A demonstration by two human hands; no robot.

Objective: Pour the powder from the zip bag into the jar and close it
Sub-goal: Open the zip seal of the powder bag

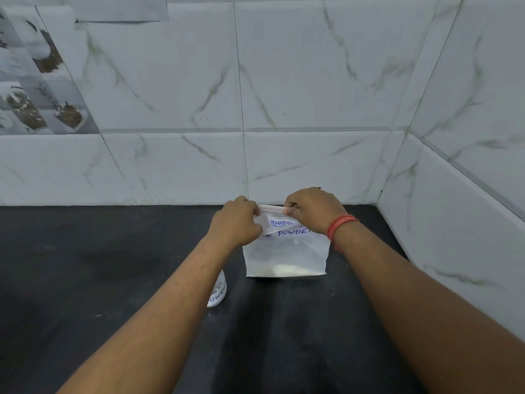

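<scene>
One zip bag (285, 253) stands upright on the black bench (85, 280), near the marble-patterned tiled wall (298, 81), held at its top by two hands. A white label across the bag's upper part carries handwritten blue letters, of which "POWDE" can be read; the letters before it are covered by the left hand and the last is hidden at the right wrist. Above the label a printed blue logo shows through in mirror image, ending in "POUCH". A red sealing strip runs along the bag's mouth. A small amount of pale powder (284, 270) lies at the bottom of the bag.

The left hand (237, 221) pinches the left end of the mouth; the right hand (312, 209) pinches the strip towards the right. Both grips are thus clenched on the bag. Red threads (341, 223) circle the right wrist.

One jar (218, 291), partly hidden under the left forearm, stands on the bench just left of the bag; its label shows the letters "OWD".
</scene>
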